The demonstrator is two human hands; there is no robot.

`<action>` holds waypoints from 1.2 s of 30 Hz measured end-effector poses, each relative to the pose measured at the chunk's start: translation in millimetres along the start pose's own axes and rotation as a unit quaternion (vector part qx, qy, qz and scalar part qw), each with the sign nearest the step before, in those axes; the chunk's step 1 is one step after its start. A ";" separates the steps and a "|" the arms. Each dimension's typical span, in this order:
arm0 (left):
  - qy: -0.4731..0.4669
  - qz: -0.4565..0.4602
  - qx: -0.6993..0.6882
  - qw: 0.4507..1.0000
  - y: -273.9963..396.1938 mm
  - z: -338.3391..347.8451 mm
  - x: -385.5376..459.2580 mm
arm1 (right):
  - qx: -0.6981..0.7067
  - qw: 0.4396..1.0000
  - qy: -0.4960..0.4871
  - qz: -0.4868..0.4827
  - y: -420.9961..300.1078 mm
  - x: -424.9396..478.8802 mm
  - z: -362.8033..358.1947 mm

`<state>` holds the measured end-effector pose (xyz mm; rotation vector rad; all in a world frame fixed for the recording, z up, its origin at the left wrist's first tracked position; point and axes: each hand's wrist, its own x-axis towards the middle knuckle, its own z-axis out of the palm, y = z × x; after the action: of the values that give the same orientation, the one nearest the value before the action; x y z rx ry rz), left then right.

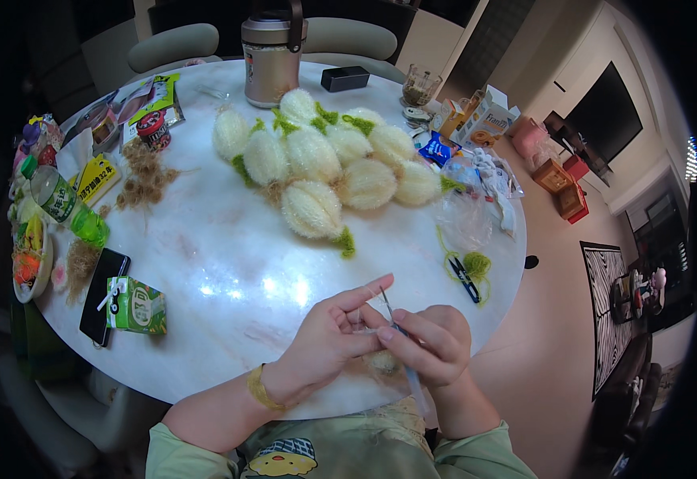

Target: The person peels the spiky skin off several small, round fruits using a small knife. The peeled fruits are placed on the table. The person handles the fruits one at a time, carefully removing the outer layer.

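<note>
My right hand (435, 347) grips a crochet hook (413, 383) with a pale handle and a thin metal tip pointing up. The fingertips of my left hand (330, 341) pinch fine pale yarn (357, 317) beside that tip, its index finger stretched out under a strand. Fingers hide most of the work between them. Below the hands, near the table's front edge, lies a small pale yarn bundle (382, 361), partly covered. Beyond, several fuzzy cream crocheted bulbs (311, 209) with green tops are heaped. Small thread snips (464, 280) rest by a green yarn ball (477, 265) on the right.
The round marble-look table (204, 251) holds a green juice carton (137, 305), a phone (104, 293), a tilted green drink bottle (67, 206) and brown fibre tufts (142, 176) at left. A large insulated jug (273, 60) stands behind; boxes (486, 117) and plastic bags (465, 215) lie right.
</note>
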<state>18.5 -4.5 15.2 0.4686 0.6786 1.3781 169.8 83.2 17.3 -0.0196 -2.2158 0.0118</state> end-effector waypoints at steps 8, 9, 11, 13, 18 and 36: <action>-0.084 -0.072 0.039 0.993 13.3 -14.6 2.1 | 0.635 0.596 0.213 0.443 5.4 -1.9 0.6; -0.092 -0.052 0.059 0.993 11.6 -14.7 2.6 | 0.598 0.630 0.173 0.465 2.2 -0.9 0.2; -0.079 0.000 0.094 0.992 6.0 -13.3 1.2 | 0.531 0.688 0.112 0.482 -3.1 1.9 -1.2; -0.039 0.066 0.126 0.989 -1.1 -10.6 -0.3 | 0.261 0.915 0.038 0.306 -4.5 4.5 -3.2; -0.003 0.006 0.042 0.999 -6.3 -10.0 3.4 | 0.212 0.939 0.020 0.270 -5.7 2.3 2.2; -0.028 -0.051 -0.039 0.998 -8.7 -15.0 9.2 | 0.464 0.713 0.151 0.503 10.3 -14.2 14.2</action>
<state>15.1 2.0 -3.0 0.4030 0.5933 1.2853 167.1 93.2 -2.8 -0.6157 -1.3929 1.5839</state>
